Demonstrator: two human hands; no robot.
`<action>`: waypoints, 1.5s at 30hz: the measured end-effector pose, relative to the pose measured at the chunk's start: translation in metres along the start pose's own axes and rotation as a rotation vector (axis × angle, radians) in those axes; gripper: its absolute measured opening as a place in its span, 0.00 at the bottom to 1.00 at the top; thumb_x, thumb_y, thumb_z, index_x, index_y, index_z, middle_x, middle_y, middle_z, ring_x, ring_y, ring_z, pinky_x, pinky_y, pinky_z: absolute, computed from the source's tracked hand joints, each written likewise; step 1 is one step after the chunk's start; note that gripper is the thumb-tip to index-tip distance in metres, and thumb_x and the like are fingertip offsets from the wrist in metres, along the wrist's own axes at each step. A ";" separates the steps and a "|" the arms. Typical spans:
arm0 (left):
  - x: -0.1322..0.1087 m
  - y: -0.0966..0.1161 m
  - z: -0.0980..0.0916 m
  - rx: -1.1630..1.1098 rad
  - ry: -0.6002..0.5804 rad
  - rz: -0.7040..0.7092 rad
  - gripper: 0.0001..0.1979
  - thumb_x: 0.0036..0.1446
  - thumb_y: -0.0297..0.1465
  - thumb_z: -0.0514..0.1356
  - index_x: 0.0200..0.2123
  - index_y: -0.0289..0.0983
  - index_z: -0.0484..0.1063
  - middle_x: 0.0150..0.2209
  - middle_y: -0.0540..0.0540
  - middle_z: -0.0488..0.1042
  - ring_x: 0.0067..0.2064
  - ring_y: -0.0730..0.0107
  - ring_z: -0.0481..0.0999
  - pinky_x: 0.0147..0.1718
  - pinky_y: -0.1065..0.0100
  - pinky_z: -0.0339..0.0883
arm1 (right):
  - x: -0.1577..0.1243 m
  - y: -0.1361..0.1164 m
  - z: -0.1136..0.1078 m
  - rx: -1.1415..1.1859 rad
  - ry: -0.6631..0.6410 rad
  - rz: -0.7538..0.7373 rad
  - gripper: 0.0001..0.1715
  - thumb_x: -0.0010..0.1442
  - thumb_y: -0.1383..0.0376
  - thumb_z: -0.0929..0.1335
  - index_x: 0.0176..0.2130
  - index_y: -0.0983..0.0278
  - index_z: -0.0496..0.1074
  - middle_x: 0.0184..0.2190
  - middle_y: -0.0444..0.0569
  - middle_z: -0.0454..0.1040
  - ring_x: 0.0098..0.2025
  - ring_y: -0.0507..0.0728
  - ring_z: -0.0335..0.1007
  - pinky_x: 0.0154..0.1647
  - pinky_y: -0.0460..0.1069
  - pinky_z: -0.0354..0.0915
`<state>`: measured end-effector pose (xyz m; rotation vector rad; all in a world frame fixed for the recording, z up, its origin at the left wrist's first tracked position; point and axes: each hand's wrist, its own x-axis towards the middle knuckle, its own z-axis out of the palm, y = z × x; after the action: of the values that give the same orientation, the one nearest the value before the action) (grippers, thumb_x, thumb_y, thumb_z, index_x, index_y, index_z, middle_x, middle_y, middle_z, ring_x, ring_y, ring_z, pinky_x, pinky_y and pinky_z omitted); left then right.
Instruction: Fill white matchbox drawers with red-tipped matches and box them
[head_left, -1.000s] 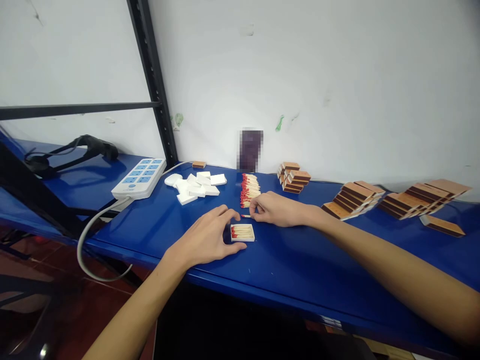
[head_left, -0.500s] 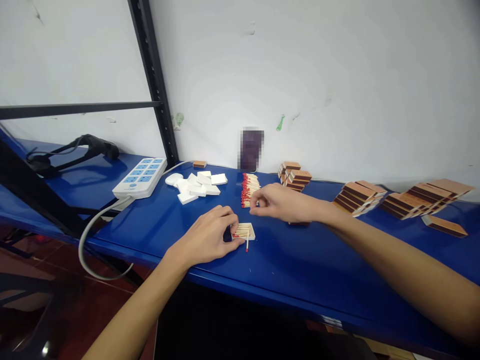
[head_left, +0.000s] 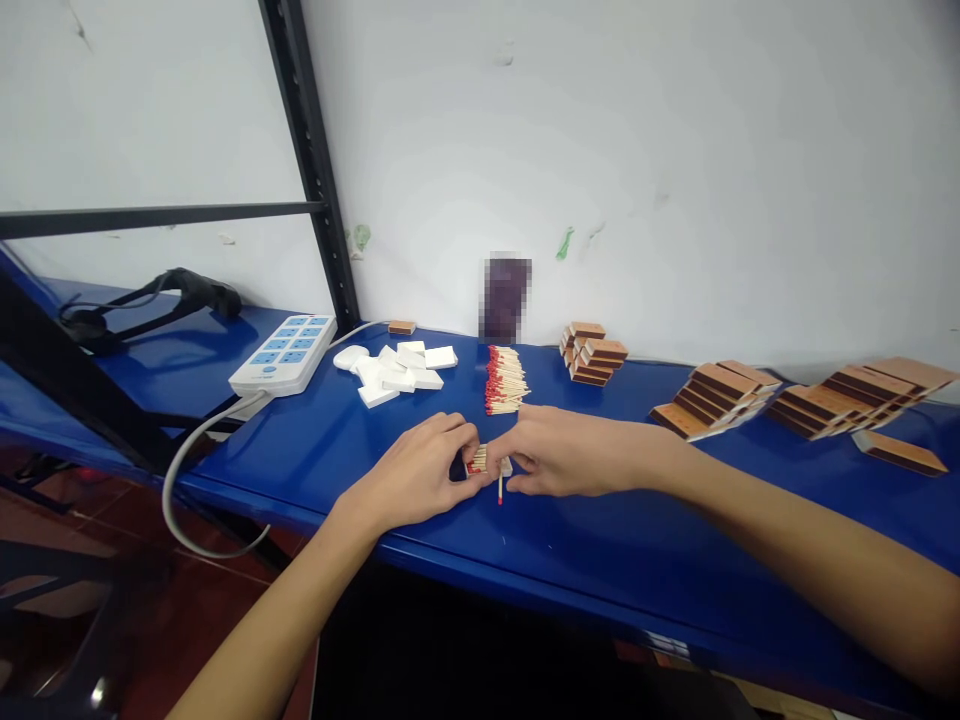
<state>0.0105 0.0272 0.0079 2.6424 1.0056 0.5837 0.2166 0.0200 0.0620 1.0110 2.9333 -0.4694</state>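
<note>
My left hand [head_left: 427,465] rests on the table with its fingers curved around the left end of a small white matchbox tray [head_left: 466,476], gripping it. Red-tipped matches [head_left: 478,459] lie in the tray. Over the tray's right part is my right hand [head_left: 559,450], its fingers bent down onto it; whatever is between the fingertips is hidden. One match [head_left: 500,490] sticks out over the tray's near side, red head towards me, between the right index finger and thumb. Just beyond the hands lies a pile of loose matches [head_left: 506,380], most red heads to the left.
White trays [head_left: 405,370] lie heaped at the left, beside a power strip [head_left: 285,355]. Matchboxes are stacked in a small pile [head_left: 592,352] and two larger ones [head_left: 716,398] [head_left: 855,397] at the right. A black shelf post [head_left: 315,170] stands at the back left.
My right hand has moved from the match pile down towards me, onto the tray. The left hand has kept its hold. The view has shifted slightly.
</note>
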 end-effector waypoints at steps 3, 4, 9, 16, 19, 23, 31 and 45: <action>-0.001 -0.001 0.000 -0.033 -0.003 0.004 0.11 0.61 0.39 0.57 0.33 0.39 0.62 0.33 0.50 0.67 0.34 0.66 0.67 0.32 0.67 0.57 | 0.004 0.005 0.003 0.050 -0.029 -0.004 0.08 0.56 0.71 0.66 0.34 0.62 0.74 0.22 0.40 0.69 0.24 0.49 0.61 0.27 0.46 0.53; -0.001 -0.001 0.000 -0.046 -0.003 0.002 0.10 0.60 0.39 0.57 0.34 0.39 0.62 0.34 0.50 0.67 0.34 0.67 0.67 0.31 0.68 0.57 | 0.005 0.007 0.003 0.076 -0.023 0.001 0.07 0.57 0.70 0.66 0.34 0.62 0.74 0.22 0.40 0.69 0.23 0.49 0.61 0.27 0.45 0.53; -0.002 -0.002 0.000 -0.079 -0.003 -0.050 0.13 0.58 0.39 0.60 0.38 0.40 0.60 0.32 0.53 0.67 0.29 0.70 0.65 0.28 0.69 0.54 | 0.010 0.017 0.004 0.144 0.070 0.068 0.10 0.60 0.61 0.66 0.36 0.64 0.76 0.19 0.39 0.65 0.21 0.49 0.58 0.25 0.45 0.53; -0.002 -0.001 0.000 -0.053 -0.006 -0.007 0.10 0.60 0.38 0.59 0.39 0.40 0.62 0.34 0.53 0.67 0.31 0.70 0.66 0.30 0.70 0.56 | 0.007 0.034 -0.002 0.114 0.173 0.174 0.13 0.61 0.60 0.64 0.37 0.64 0.75 0.21 0.42 0.68 0.23 0.50 0.60 0.26 0.46 0.53; -0.003 -0.001 0.000 -0.042 -0.024 0.006 0.08 0.62 0.37 0.58 0.42 0.41 0.64 0.37 0.52 0.68 0.32 0.70 0.66 0.31 0.69 0.58 | 0.005 0.049 -0.004 -0.007 0.234 0.258 0.12 0.60 0.62 0.64 0.38 0.64 0.75 0.24 0.45 0.71 0.25 0.51 0.62 0.27 0.47 0.53; -0.003 -0.002 0.000 -0.036 -0.034 -0.003 0.10 0.63 0.37 0.57 0.46 0.41 0.66 0.39 0.50 0.68 0.32 0.70 0.67 0.33 0.68 0.60 | 0.009 0.065 0.004 -0.150 0.266 0.328 0.10 0.59 0.64 0.65 0.38 0.63 0.75 0.27 0.47 0.75 0.27 0.53 0.65 0.27 0.47 0.53; -0.001 -0.004 0.002 -0.023 -0.038 0.002 0.10 0.63 0.37 0.58 0.46 0.42 0.67 0.42 0.50 0.69 0.35 0.69 0.69 0.35 0.68 0.62 | 0.017 0.074 0.017 -0.167 0.279 0.296 0.12 0.61 0.63 0.64 0.35 0.62 0.78 0.30 0.49 0.78 0.32 0.56 0.71 0.31 0.48 0.58; -0.002 -0.002 0.001 -0.061 -0.027 -0.010 0.10 0.62 0.37 0.58 0.45 0.42 0.66 0.41 0.50 0.69 0.36 0.68 0.70 0.35 0.68 0.62 | 0.011 0.061 0.009 -0.033 0.178 0.290 0.07 0.56 0.67 0.63 0.28 0.63 0.69 0.22 0.43 0.69 0.24 0.51 0.61 0.27 0.47 0.53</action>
<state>0.0085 0.0276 0.0059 2.5840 0.9770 0.5658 0.2439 0.0701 0.0354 1.5151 2.8556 -0.3355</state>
